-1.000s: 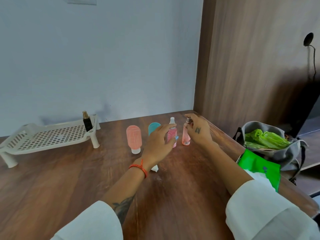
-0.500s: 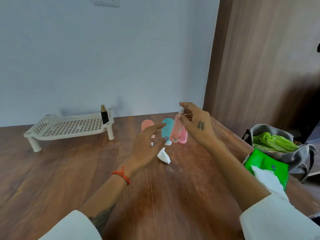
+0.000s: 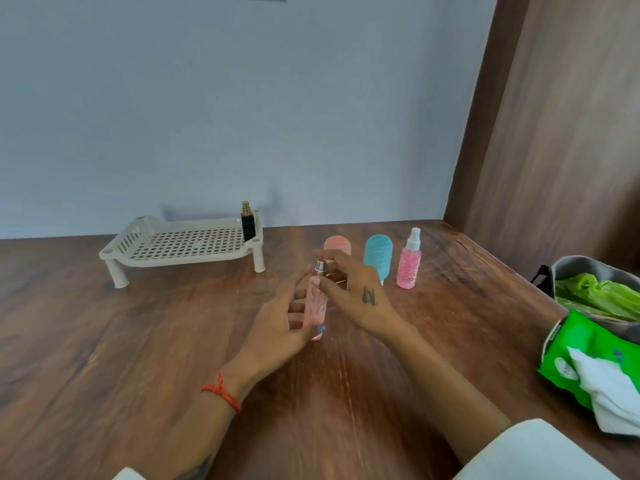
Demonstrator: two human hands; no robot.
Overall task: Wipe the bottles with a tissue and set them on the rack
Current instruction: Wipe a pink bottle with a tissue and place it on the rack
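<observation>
My right hand (image 3: 360, 296) pinches a slim pink spray bottle (image 3: 316, 306) near its silver top and holds it upright above the table. My left hand (image 3: 277, 327) lies beside the bottle, its straight fingers touching the lower part. A small white bit (image 3: 318, 337) shows under the bottle; I cannot tell if it is the tissue. The white rack (image 3: 173, 245) stands at the back left with a black gold-capped bottle (image 3: 248, 225) on its right corner. A pink tube (image 3: 337, 243), a teal tube (image 3: 378, 254) and a pink white-capped spray bottle (image 3: 408, 268) stand behind my hands.
A green wipes pack (image 3: 571, 344) with a white tissue (image 3: 613, 389) pulled out lies at the table's right edge. Behind it sits a grey bag (image 3: 581, 266) with green plastic inside. A wooden panel rises on the right, a pale wall at the back.
My right hand lifted the slim pink bottle away from the other bottles and brought it toward me. My left hand moved in against it. The loose tissue on the table is now out of sight.
</observation>
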